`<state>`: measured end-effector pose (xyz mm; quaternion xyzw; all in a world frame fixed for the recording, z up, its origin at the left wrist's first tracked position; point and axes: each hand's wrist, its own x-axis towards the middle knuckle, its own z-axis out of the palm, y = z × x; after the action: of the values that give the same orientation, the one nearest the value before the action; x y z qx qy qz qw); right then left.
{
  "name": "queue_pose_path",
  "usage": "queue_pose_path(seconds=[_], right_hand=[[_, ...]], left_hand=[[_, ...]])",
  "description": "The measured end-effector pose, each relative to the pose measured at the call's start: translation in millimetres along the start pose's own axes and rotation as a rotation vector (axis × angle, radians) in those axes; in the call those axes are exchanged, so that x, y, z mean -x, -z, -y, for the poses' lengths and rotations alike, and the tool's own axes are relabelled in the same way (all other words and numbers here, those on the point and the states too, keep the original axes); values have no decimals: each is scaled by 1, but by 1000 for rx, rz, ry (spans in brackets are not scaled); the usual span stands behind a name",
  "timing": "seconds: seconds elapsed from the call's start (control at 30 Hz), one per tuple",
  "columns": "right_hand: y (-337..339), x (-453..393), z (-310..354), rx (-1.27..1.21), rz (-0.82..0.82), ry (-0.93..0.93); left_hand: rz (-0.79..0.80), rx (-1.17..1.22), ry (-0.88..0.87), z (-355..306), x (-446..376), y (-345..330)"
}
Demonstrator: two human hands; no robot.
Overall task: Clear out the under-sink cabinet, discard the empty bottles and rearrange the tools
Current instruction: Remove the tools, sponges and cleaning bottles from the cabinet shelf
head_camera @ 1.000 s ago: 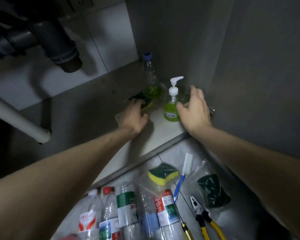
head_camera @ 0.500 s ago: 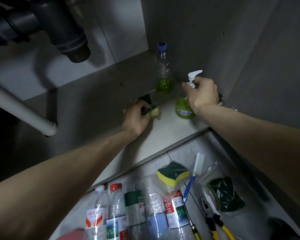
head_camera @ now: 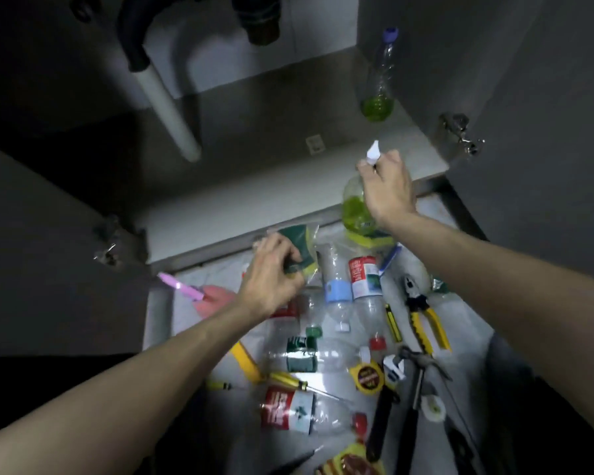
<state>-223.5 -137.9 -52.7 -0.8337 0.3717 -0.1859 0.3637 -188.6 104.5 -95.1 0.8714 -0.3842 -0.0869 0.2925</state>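
Fingers of the right hand [head_camera: 388, 186] are curled round the white pump head of the soap dispenser [head_camera: 355, 209], which hangs from that grip in front of the cabinet floor [head_camera: 288, 186], its round body part full of green liquid. The left hand [head_camera: 271, 279] pinches a bagged green-and-yellow sponge [head_camera: 300, 246] by its wrapper, fingers bent tight on it, just in front of the cabinet floor's front edge.

One clear bottle [head_camera: 379, 77] with a blue cap and a little green liquid stands upright at the back right corner of the cabinet floor. A white pipe [head_camera: 167, 111] slants down over the left part of it.

In front of the cabinet floor, lower in the view, lie empty plastic bottles [head_camera: 336, 286], yellow-handled pliers [head_camera: 422, 310], a yellow tape measure [head_camera: 367, 375], a yellow-handled screwdriver [head_camera: 288, 380], an adjustable wrench [head_camera: 388, 389] and a hammer [head_camera: 415, 382], loosely heaped and partly overlapping. A pink object [head_camera: 182, 287] lies to their left; what it is I cannot tell.
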Motion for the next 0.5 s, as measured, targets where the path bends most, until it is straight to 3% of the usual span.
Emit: queue_pose_path(seconds=[0.13, 0.37, 0.5], right_hand=[[-7, 72, 6, 15, 107, -27], [-3, 176, 10, 48, 263, 28], [-7, 218, 0, 27, 293, 1]], left_hand=[[98, -55, 56, 1, 63, 9], [215, -239, 338, 48, 184, 19], [51, -382, 565, 74, 206, 16]])
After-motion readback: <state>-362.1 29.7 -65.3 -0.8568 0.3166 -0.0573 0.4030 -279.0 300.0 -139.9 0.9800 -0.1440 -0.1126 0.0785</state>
